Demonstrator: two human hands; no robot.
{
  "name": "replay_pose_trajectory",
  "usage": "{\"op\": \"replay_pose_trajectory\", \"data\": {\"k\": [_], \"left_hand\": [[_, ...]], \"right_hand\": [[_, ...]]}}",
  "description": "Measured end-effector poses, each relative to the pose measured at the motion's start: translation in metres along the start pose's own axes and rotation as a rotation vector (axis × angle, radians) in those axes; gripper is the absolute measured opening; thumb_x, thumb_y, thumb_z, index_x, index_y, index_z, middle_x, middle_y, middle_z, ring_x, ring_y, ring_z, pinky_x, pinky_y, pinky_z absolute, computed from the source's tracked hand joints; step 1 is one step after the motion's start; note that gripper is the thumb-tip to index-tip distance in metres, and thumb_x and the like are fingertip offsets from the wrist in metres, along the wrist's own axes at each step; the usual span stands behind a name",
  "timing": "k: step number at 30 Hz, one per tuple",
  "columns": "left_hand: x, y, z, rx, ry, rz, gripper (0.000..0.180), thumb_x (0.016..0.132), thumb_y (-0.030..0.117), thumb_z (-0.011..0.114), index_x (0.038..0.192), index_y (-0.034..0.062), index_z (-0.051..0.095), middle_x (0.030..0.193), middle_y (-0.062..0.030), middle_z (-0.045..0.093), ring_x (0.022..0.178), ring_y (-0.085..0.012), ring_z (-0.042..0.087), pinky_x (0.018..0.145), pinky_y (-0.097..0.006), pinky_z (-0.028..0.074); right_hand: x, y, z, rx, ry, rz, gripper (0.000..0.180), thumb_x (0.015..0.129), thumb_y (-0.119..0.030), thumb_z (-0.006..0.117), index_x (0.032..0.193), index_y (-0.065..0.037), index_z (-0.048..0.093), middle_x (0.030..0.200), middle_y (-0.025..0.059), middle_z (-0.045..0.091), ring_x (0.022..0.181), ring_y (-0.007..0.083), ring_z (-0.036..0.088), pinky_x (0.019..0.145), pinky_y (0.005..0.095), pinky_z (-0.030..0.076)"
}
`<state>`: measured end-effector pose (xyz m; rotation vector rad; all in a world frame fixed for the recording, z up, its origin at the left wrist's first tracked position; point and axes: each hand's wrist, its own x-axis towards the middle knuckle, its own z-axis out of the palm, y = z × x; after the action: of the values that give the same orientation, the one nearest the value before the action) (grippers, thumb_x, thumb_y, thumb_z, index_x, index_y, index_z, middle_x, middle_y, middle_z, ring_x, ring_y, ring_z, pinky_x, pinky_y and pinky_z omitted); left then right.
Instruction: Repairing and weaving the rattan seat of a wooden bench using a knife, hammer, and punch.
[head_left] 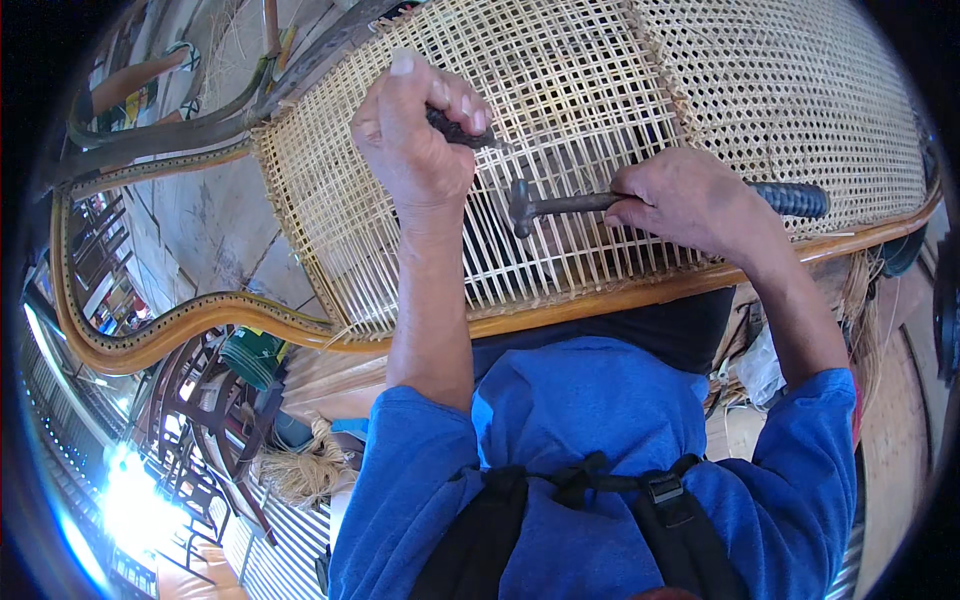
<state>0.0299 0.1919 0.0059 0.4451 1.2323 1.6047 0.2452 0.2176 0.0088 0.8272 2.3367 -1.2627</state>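
Note:
My left hand (420, 130) is closed round a dark-handled pointed tool that looks like an awl (455, 128). Its thin metal tip points right, close over the cane strands. In my right hand (690, 195) is a hammer (570, 203), gripped partway along its shaft. The hammer's head is to the left, near the tool's tip, and its black ribbed grip sticks out behind my wrist. Both hands are over a pale woven cane panel (350, 190) on a curved wooden frame (560, 313). Beneath them, part of the weave has long strands with open gaps.
At left, the frame's bare curved end (200, 315) shows a row of small holes. Below it are a green bucket (252, 357), a bundle of loose fibre (305, 465) and stacked wooden chairs (205, 415). Another person's arm (135, 82) reaches in at upper left.

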Motion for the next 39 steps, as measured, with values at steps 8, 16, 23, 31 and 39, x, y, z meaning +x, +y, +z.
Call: {"op": "replay_pose_trajectory", "data": {"k": [8, 16, 23, 31, 39], "left_hand": [[0.001, -0.011, 0.006, 0.107, -0.037, 0.052, 0.036, 0.089, 0.020, 0.051, 0.058, 0.0036, 0.046, 0.050, -0.0074, 0.045, 0.043, -0.0145, 0.044, 0.041, -0.028, 0.038], [-0.008, 0.004, 0.016, -0.100, -0.088, 0.106, 0.039, 0.093, 0.024, 0.049, 0.058, 0.0051, 0.044, 0.051, -0.0060, 0.045, 0.042, -0.0129, 0.043, 0.040, -0.027, 0.039], [-0.005, -0.025, 0.040, 0.019, -0.091, 0.071, 0.040, 0.091, 0.024, 0.050, 0.056, 0.0043, 0.045, 0.049, -0.0067, 0.045, 0.042, -0.0128, 0.043, 0.041, -0.026, 0.038], [0.001, -0.032, 0.047, 0.074, -0.038, 0.081, 0.039, 0.090, 0.022, 0.048, 0.056, 0.0030, 0.046, 0.049, -0.0069, 0.045, 0.041, -0.0132, 0.043, 0.041, -0.027, 0.038], [-0.004, -0.021, 0.046, 0.015, -0.043, -0.011, 0.034, 0.088, 0.029, 0.054, 0.062, 0.0080, 0.044, 0.056, -0.0043, 0.042, 0.050, -0.0144, 0.041, 0.047, -0.031, 0.040]], "right_hand": [[0.008, -0.001, -0.004, -0.019, -0.031, 0.000, 0.029, 0.084, -0.033, 0.057, 0.081, -0.005, 0.063, 0.068, 0.0144, 0.060, 0.069, 0.0318, 0.062, 0.064, 0.0415, 0.048], [-0.028, 0.011, -0.014, 0.037, 0.024, 0.120, 0.028, 0.084, -0.032, 0.058, 0.079, -0.005, 0.062, 0.069, 0.0155, 0.060, 0.072, 0.0331, 0.061, 0.066, 0.0439, 0.048], [-0.037, 0.022, -0.010, 0.038, 0.018, 0.167, 0.030, 0.084, -0.034, 0.057, 0.078, -0.004, 0.061, 0.070, 0.0162, 0.060, 0.072, 0.0343, 0.061, 0.066, 0.0443, 0.048], [-0.026, 0.019, -0.016, 0.003, 0.031, 0.105, 0.030, 0.085, -0.033, 0.056, 0.078, -0.004, 0.061, 0.071, 0.0157, 0.061, 0.071, 0.0345, 0.061, 0.066, 0.0437, 0.048], [-0.032, 0.027, -0.016, 0.035, 0.023, 0.160, 0.033, 0.086, -0.036, 0.056, 0.077, -0.005, 0.060, 0.067, 0.0161, 0.058, 0.067, 0.0334, 0.060, 0.062, 0.0433, 0.047]]}}
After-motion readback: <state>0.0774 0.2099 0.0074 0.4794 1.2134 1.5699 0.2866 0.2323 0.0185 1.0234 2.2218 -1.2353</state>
